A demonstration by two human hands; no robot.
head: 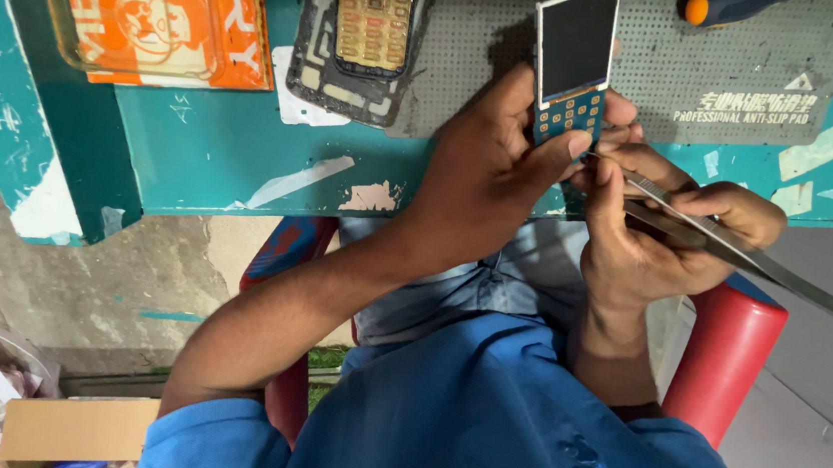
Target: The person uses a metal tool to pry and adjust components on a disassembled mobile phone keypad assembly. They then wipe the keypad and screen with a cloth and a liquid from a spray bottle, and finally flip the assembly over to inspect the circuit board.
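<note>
Head view. Left hand (487,175) grips a bare phone board (573,62), blue, with dark screen and keypad contacts showing; fingers wrapped round its lower end, thumb pressed on the lower right edge. Board held upright over the near edge of a grey pad (651,74). Right hand (653,230) closed around metal tweezers (727,246), tips at the board's lower right corner, just beside the left thumb; contact too fine to tell.

On the pad, left of the board: a phone shell (363,39) with gold keypad, lying flat. Orange box (155,5) further left on the teal table (213,151). Screwdriver handle (723,5), orange-tipped, at the pad's top right. Red chair (728,352) under the person's blue clothing.
</note>
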